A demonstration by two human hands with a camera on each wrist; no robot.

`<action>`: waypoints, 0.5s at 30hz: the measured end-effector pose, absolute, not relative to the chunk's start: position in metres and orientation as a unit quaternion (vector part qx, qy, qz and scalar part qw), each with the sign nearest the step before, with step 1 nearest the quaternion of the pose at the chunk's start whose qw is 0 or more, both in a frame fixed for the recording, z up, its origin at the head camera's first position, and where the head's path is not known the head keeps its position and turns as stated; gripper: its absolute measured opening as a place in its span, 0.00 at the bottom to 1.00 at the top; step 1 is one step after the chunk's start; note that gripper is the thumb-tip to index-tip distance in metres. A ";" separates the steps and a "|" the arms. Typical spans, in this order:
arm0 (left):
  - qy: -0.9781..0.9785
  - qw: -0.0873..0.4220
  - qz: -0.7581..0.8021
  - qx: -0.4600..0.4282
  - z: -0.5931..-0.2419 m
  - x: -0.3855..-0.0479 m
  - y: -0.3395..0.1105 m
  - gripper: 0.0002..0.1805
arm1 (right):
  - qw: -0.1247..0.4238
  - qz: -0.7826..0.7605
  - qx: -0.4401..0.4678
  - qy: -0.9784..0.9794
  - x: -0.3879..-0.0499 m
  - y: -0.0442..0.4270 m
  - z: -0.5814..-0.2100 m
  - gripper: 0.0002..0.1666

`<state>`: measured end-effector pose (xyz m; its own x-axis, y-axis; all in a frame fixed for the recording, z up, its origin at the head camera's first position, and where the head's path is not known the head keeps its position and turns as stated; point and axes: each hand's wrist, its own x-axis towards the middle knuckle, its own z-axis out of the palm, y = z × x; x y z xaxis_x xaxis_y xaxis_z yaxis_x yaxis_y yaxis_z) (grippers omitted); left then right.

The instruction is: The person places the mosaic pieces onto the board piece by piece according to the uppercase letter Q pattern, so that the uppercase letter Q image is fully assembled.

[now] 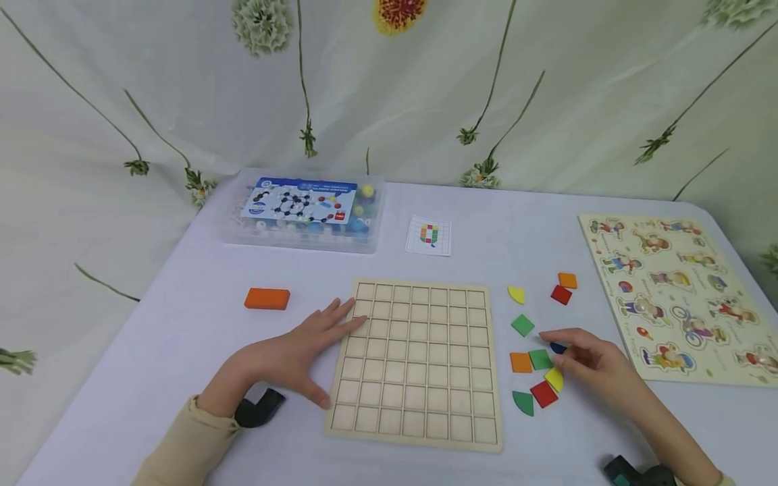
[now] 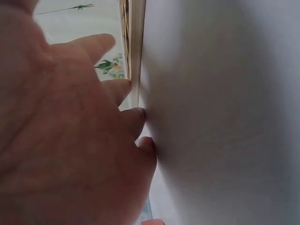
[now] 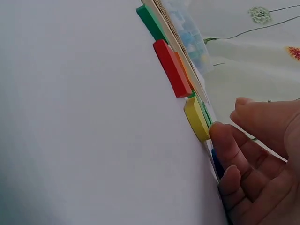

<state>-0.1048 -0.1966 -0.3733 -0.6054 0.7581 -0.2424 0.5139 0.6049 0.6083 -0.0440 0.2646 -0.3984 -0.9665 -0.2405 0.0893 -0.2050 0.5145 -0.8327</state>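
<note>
A wooden grid board (image 1: 419, 361) lies flat, its squares bare. My left hand (image 1: 298, 351) rests at its left edge with fingers spread, the fingertips on or beside the rim; the left wrist view shows the palm (image 2: 79, 126) side-on by the board's edge. My right hand (image 1: 598, 368) is over the loose pieces, index finger and thumb apart around a dark blue piece (image 1: 558, 347). In the right wrist view the hand (image 3: 258, 159) is beside a yellow piece (image 3: 197, 118), with the blue piece (image 3: 217, 164) partly hidden behind its fingers.
Green, orange, red and yellow pieces lie right of the board, including a green square (image 1: 523, 325). Behind it are a pattern card (image 1: 419, 246) and a clear plastic box (image 1: 304, 237). An orange block (image 1: 267, 299) lies left, a picture puzzle board (image 1: 662, 266) far right.
</note>
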 end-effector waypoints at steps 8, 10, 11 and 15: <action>0.854 0.212 0.241 0.409 -0.380 -0.104 -0.196 0.65 | -0.005 -0.431 -0.135 0.892 -0.044 0.261 -0.405 0.18; 0.853 0.207 0.240 0.415 -0.381 -0.104 -0.195 0.65 | -0.017 -0.421 -0.137 0.896 -0.044 0.259 -0.406 0.20; 0.853 0.204 0.239 0.417 -0.381 -0.104 -0.195 0.65 | -0.024 -0.417 -0.140 0.898 -0.044 0.259 -0.406 0.20; 0.854 0.200 0.232 0.420 -0.380 -0.105 -0.194 0.64 | -0.041 -0.400 -0.142 0.905 -0.044 0.256 -0.405 0.20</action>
